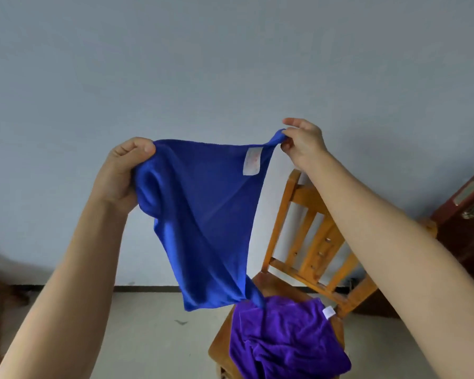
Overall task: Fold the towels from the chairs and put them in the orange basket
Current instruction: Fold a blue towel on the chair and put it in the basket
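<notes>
A blue towel (pixel 205 225) hangs in the air in front of me, stretched along its top edge, a white label near its upper right corner. My left hand (pixel 121 173) grips the bunched upper left corner. My right hand (pixel 303 143) pinches the upper right corner between thumb and fingers. The towel's lower tip trails down onto a crumpled purple towel (pixel 285 337) that lies on the seat of a wooden chair (pixel 309 231). The orange basket is not in view.
A pale wall fills the background, meeting a light floor (pixel 153 337) at a dark baseboard. A dark red-brown door or cabinet with metal fittings (pixel 471 203) stands at the right edge. Blurred brown shapes sit at the far left.
</notes>
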A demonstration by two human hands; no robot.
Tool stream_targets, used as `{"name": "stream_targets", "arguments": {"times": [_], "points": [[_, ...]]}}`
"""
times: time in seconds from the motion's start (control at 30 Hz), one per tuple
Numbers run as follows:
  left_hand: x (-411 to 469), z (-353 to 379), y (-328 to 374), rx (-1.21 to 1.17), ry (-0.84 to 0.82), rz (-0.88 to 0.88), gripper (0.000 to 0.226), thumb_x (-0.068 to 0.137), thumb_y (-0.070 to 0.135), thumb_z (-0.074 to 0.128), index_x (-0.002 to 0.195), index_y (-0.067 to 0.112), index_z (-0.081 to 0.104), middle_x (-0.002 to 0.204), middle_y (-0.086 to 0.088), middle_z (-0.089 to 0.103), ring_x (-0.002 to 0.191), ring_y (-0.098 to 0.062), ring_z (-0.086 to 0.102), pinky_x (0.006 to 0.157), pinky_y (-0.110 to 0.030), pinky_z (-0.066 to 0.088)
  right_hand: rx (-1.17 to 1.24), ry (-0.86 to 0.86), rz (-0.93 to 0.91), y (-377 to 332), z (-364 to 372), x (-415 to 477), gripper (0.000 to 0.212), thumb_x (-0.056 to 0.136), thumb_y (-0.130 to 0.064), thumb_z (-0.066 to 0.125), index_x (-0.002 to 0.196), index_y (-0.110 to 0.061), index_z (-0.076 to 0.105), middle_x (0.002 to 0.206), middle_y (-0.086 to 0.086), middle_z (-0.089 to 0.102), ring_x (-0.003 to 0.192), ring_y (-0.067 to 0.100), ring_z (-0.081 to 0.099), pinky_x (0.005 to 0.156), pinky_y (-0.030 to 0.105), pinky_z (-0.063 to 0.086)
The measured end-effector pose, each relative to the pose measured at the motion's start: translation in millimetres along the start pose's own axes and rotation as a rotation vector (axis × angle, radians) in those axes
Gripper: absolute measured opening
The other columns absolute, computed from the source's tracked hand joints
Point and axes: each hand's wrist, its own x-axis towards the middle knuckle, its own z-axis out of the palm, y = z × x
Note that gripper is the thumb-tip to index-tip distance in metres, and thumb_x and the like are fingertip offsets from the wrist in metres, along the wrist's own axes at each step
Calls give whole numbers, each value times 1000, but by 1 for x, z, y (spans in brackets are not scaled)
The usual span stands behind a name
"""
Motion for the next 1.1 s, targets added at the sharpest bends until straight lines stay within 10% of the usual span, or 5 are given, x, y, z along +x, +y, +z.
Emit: {"name": "stream_targets", "arguments": {"times": [0.3,0.43,0.57,0.93,1.1], "points": [[-12,68,-39,-64,-263,-256,43,23,47,91,47,20,68,48,8,62,43,-3,56,46,-12,46,47,210,24,-1,-74,1,30,88,10,39,80,-15,54,74,7,49,58,13,45,45,15,41],[-30,117,-91,-62,-443,-535,15,50,10,82,46,16,69,45,6,60,41,-3,54,46,-12,45,51,395,87,27,-143,-13,32,87,12,39,76,-14,53,67,7,48,48,10,49,43,17,39],[-61,163,-148,25,-645,-710,47,79,-13,59,46,20,69,49,10,62,49,1,57,55,-9,45,78,558,105,52,-212,-37,35,86,16,40,71,-14,53,35,-2,54,28,3,47,34,13,34],[-182,265,-279,138,-757,-1138,40,84,9,66,50,29,67,53,16,64,56,3,56,62,-12,45,-309,902,280,127,-363,-99,34,84,10,49,69,-20,56,69,8,53,33,1,49,32,13,38],[-198,286,-302,135,-744,-1202,37,84,12,66,51,30,66,55,17,63,59,2,54,64,-13,44,-418,990,337,173,-393,-113,28,84,9,49,99,-11,62,69,6,52,33,3,51,29,7,34]]}}
